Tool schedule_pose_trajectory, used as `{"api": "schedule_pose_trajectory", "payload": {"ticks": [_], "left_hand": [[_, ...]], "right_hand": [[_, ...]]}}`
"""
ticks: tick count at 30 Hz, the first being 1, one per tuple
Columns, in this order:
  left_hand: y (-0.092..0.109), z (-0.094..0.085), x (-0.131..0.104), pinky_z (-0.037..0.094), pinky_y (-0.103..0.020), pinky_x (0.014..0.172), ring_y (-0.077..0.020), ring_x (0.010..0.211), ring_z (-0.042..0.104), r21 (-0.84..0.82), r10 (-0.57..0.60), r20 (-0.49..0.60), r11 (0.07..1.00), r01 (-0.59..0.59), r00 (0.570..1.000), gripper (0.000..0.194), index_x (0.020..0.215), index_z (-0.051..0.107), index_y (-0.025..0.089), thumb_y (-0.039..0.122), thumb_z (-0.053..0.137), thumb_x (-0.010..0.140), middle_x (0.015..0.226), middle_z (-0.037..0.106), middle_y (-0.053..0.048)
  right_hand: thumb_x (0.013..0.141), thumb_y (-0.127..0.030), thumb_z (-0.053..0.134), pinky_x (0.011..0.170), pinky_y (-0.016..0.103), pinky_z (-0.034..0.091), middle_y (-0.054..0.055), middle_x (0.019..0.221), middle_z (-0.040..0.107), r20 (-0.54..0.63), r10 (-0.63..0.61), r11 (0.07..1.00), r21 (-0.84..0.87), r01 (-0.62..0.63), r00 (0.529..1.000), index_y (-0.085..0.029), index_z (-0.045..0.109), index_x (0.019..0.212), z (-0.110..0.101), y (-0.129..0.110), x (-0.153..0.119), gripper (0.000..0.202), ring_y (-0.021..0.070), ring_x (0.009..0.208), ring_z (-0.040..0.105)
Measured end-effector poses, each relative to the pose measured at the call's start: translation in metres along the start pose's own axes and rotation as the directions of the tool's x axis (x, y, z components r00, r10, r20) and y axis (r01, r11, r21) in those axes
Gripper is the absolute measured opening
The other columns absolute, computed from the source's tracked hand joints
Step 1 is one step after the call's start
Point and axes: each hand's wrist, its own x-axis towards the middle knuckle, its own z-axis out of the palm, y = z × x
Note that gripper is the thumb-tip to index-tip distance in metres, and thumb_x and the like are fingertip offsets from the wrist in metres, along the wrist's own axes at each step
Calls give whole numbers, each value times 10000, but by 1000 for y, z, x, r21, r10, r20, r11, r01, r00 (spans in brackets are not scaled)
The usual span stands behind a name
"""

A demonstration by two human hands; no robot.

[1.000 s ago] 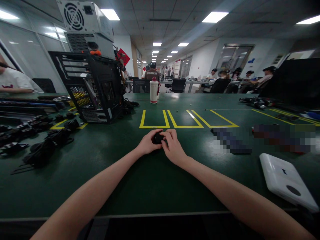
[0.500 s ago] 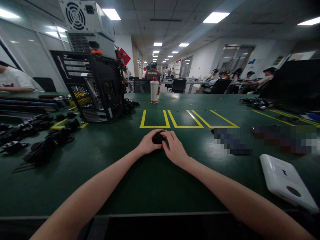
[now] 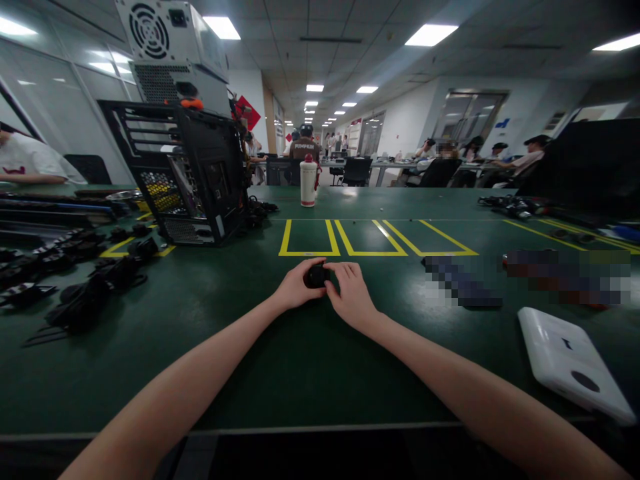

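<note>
On the near right of the green table [image 3: 300,373] lies a white device [image 3: 575,363]. Farther, near the middle, the left hand [image 3: 295,285] curls around a small black object [image 3: 316,275], the right hand [image 3: 349,293] pinching its right edge. Beyond, yellow tape [image 3: 367,253] marks three frames. Left, an open black computer case [image 3: 205,193] holds parts too dim to identify. Farther, a white bottle [image 3: 308,183] wears its red lid [image 3: 309,159]; far off, people [image 3: 304,148] sit under ceiling lights [image 3: 431,35].
</note>
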Motion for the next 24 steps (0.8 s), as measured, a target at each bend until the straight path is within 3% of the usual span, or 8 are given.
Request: {"api": "schedule_pose_trajectory", "payload": {"ticks": [3,7,10,14,24], "left_hand": [[0,0,0,373,-443,940,-246,1102,481,11,14,5,1000,-15,1000,629,1201,429,222,204,674,622,1212,499,-75],[-2,1,1,378,-436,936,-246,1103,481,12,14,2,1000,-14,1000,623,1201,428,223,203,668,626,1214,497,-75],[-3,2,1,375,-440,939,-246,1094,489,6,2,-13,1000,-2,1000,627,1194,437,221,191,672,613,1198,509,-74],[-2,1,0,374,-431,946,-242,1099,486,1,12,-10,1000,-12,1000,620,1192,440,219,193,666,615,1202,506,-72],[2,-1,0,376,-387,956,-225,1103,483,34,43,-1,999,-43,999,611,1200,432,191,179,652,630,1208,503,-84]], "right_hand": [[801,-149,415,894,474,406,95,1086,497,10,-24,1000,-7,24,1000,-196,461,1055,-2,-3,-2,262,252,1066,436],[807,-154,398,783,398,488,98,1061,455,14,30,997,69,-31,999,-189,432,1080,0,-3,-2,278,206,926,520],[791,-162,425,855,448,451,104,1087,451,-41,43,997,61,-41,998,-195,429,1086,4,3,0,297,234,1018,485],[818,-206,403,939,503,382,104,1144,482,16,31,999,43,-32,999,-198,411,1121,7,9,1,303,247,1134,422],[805,-194,429,932,451,408,118,1165,450,2,-13,1000,-21,13,1000,-177,417,1110,2,1,0,306,236,1103,445]]}}
